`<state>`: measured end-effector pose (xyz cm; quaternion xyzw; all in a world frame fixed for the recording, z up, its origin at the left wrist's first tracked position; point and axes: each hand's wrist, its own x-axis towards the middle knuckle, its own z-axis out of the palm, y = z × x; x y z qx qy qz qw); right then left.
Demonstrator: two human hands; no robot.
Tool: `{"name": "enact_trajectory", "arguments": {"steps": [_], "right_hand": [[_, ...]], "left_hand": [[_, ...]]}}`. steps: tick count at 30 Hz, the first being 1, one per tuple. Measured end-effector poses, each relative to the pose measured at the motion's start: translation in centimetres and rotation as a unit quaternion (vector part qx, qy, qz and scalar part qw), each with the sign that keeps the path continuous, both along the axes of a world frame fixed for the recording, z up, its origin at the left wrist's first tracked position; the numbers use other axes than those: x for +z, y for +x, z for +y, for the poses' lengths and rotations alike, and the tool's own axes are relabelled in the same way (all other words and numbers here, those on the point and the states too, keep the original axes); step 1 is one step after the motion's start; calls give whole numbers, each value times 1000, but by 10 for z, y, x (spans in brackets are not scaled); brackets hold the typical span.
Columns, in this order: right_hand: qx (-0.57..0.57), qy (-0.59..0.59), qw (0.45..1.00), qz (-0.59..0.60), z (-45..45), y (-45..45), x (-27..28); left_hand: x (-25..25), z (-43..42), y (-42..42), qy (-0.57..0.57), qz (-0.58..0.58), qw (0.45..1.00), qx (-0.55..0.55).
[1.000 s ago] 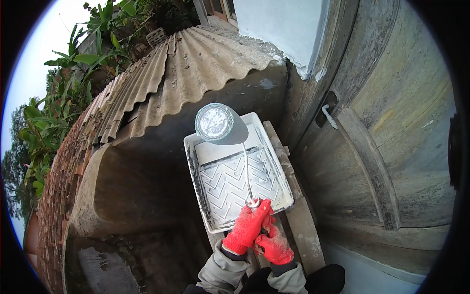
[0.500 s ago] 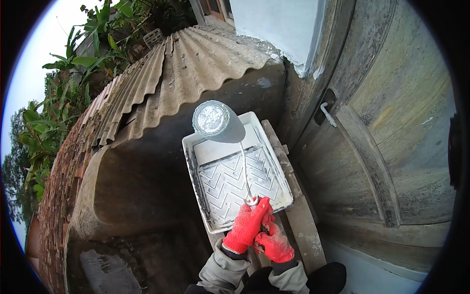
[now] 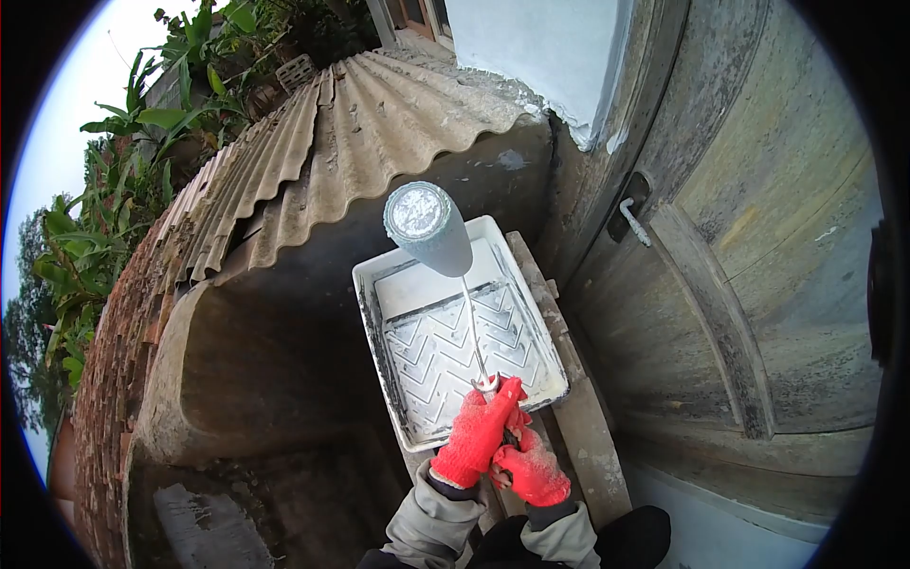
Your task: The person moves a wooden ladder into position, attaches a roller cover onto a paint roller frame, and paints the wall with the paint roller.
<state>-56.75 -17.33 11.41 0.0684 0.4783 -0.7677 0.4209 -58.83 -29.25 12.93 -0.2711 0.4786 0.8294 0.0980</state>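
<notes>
A paint roller (image 3: 434,237) with a pale, paint-coated sleeve is held up over a white paint tray (image 3: 552,334). Its thin wire frame runs down toward me, ending at the handle between my hands. My left hand (image 3: 477,434), in a red knitted glove, is closed around the upper part of the handle. Just behind and to the right, my right hand (image 3: 533,471), gloved the same way and dusted with white, is closed around the lower end. Most of the handle is hidden by the gloves. White paint coats the tray's ridged chevron slope beneath the roller.
The tray rests on wooden planks (image 3: 592,446). To the right stands a weathered wooden door (image 3: 796,237) with a metal handle (image 3: 634,222). Corrugated roofing (image 3: 379,123) projects at the upper left, beyond a dark recess. A white-painted wall (image 3: 531,57) rises ahead.
The roller's head has shifted slightly to the right and away from me, tilting more upright. Both hands keep their grip, and the tray stays in place.
</notes>
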Motion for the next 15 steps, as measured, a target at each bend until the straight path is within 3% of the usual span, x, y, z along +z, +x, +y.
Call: {"name": "enact_trajectory", "arguments": {"steps": [15], "right_hand": [[20, -4, 1000, -6, -3, 0, -3]], "left_hand": [[6, -1, -3, -63, -11, 998, -9]]}}
